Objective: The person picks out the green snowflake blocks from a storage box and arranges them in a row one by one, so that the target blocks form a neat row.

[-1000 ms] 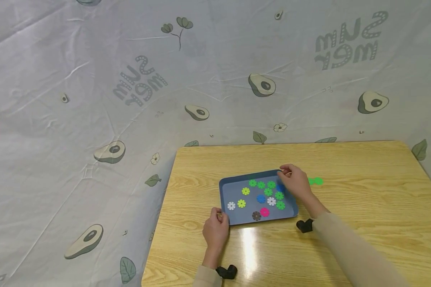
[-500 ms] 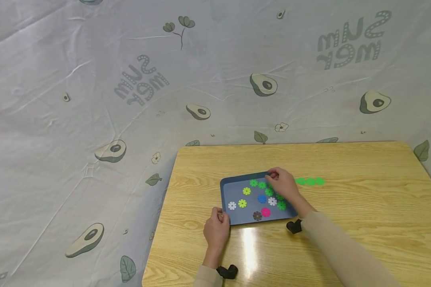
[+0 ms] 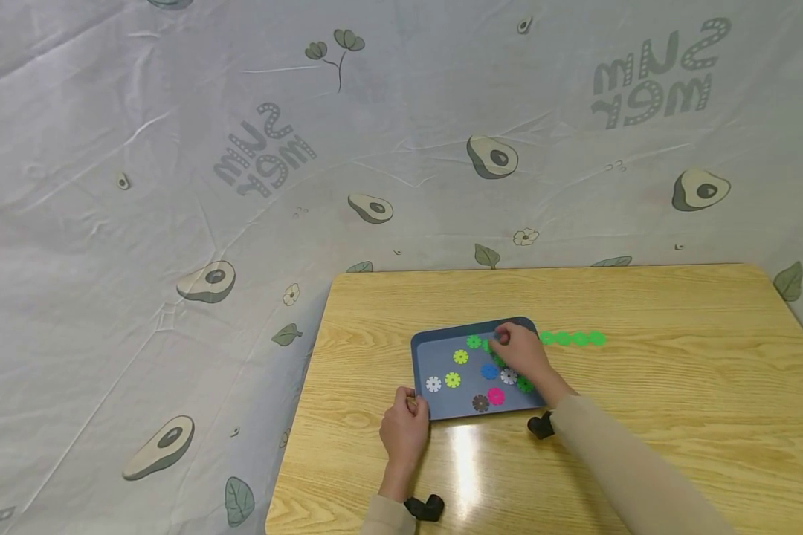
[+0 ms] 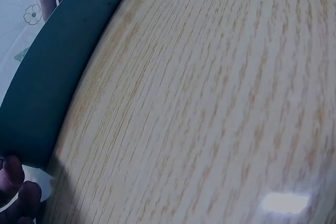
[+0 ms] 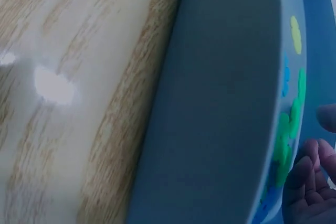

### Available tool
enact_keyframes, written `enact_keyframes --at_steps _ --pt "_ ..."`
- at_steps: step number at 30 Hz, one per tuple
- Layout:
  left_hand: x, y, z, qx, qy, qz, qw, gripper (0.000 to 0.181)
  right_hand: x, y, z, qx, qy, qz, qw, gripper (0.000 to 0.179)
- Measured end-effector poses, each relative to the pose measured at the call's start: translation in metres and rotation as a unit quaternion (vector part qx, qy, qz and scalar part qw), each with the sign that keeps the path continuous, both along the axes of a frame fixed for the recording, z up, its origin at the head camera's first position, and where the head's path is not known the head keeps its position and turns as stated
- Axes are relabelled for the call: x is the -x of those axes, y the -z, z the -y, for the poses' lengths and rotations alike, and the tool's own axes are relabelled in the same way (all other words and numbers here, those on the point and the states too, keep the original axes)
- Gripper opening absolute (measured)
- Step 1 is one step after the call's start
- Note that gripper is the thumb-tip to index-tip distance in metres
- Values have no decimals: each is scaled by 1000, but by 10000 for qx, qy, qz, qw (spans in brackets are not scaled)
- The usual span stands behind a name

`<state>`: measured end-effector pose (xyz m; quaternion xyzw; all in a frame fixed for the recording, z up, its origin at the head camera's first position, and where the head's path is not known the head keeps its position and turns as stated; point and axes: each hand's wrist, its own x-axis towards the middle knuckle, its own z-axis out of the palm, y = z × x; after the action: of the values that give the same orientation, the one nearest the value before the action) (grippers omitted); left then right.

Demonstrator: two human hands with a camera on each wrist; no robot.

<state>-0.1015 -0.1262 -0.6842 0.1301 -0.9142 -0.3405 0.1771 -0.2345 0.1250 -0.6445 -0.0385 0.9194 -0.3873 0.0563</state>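
Note:
A shallow blue-grey tray holds several notched plastic discs. They include green discs, two yellow ones, white ones, a blue disc, a pink disc and a brown disc. My left hand grips the tray's near left corner, fingers at its side wall. Over the right part of the tray hangs my right hand, its fingertips near the green discs and hiding some. In the right wrist view, thumb and fingers stand apart with nothing visible between them.
Beyond the tray's right side, a row of green discs lies on the wooden table. A patterned cloth hangs behind and at the left of the table. Black wrist devices sit below both hands.
My right hand has moved left from the tray's far right corner to above the green discs, uncovering more of the green row. The left hand stays on the tray corner.

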Motion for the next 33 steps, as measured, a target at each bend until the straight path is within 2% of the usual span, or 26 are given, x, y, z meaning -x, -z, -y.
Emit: enact_keyframes --at_steps 14,23,33 --pt "-1 0 -1 -34 -27 93 9999 5 -1 7 8 -249 39 170 9995 44" --pt "0 0 -2 3 -39 -20 10000 6 1 6 9 -304 59 208 9993 42" --pt "-1 -2 -3 -28 -54 -47 10000 5 0 6 9 -221 104 22 9997 35"
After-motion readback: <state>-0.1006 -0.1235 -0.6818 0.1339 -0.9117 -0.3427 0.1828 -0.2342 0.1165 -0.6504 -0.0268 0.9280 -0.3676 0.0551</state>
